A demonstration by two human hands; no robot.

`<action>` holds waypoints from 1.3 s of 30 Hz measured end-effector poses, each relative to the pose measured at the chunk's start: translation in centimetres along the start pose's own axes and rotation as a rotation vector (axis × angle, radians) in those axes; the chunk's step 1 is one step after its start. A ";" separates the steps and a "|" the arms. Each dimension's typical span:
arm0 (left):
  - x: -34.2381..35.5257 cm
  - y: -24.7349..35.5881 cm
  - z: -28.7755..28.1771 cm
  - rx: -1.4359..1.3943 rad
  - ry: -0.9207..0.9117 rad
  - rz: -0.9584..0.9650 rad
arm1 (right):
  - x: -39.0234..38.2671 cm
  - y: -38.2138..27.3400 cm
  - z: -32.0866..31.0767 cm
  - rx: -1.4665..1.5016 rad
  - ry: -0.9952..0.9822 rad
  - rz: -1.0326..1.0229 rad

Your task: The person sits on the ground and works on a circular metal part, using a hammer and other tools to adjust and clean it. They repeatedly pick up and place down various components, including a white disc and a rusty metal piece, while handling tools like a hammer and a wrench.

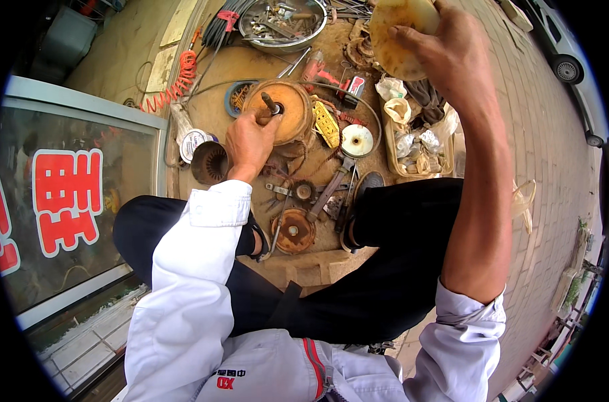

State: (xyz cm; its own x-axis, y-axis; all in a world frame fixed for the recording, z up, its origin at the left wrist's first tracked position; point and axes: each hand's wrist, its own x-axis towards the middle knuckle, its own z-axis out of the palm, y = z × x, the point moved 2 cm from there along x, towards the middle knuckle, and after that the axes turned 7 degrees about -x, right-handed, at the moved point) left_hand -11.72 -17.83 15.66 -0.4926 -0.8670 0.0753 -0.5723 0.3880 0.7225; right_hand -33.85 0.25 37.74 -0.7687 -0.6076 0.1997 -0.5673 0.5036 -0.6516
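My left hand [251, 144] is closed, its fingers pinching a dark shaft [269, 102] that stands up from the middle of a round orange-brown housing [296, 110]. Raised at the upper right, my right hand [455, 57] grips a round, stained, yellowish disc [397, 50] by its edge, thumb on the near face. Beside my left wrist lies a dark ribbed cylinder [210, 163]. A blue dish of small parts [237, 97] sits left of the housing, and a yellow slotted block [326, 124] to its right.
A steel bowl of metal parts [283, 47] is at the back, near a red coiled hose [184, 79]. A red power tool [314, 70], a white round piece [356, 141] and a rusty disc [293, 231] lie around. Right is a tray of bags [421, 171]; left, a glass door [83, 181].
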 end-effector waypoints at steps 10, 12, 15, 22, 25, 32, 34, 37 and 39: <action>0.3 -0.6 0.7 0.031 0.062 -0.031 | -0.5 -0.5 -1.0 -0.051 -0.051 0.116; 0.3 -0.6 0.7 0.033 0.057 -0.054 | -0.4 -0.5 -0.9 -0.031 -0.093 0.125; 0.4 -0.5 0.6 0.023 0.055 -0.061 | -0.7 -2.6 -1.5 -0.031 -0.197 0.201; 0.5 -0.9 0.7 -0.017 0.025 0.136 | -0.5 -1.6 -0.6 -0.024 -0.094 0.158; 0.4 -1.3 0.9 -0.047 0.055 0.253 | -0.5 -2.2 -0.6 -0.037 -0.117 0.132; 0.3 -1.3 1.1 -0.054 0.068 0.303 | 0.1 -0.7 0.7 -0.002 -0.058 0.026; 0.5 -1.4 0.8 -0.132 0.013 0.201 | -0.1 -2.1 0.5 0.007 -0.088 0.136; 1.3 -2.0 0.5 -0.237 -0.063 0.077 | 0.0 -1.5 0.4 -0.024 -0.101 0.053; 2.0 -2.8 0.4 -0.293 -0.122 -0.043 | 0.0 -1.9 0.4 -0.030 -0.113 0.120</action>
State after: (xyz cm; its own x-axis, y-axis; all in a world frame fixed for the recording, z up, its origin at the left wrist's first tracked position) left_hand -11.39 -20.52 13.49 -0.5574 -0.8297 -0.0301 -0.3902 0.2298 0.8916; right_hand -32.64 -0.99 38.72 -0.7941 -0.6066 0.0367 -0.4831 0.5936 -0.6436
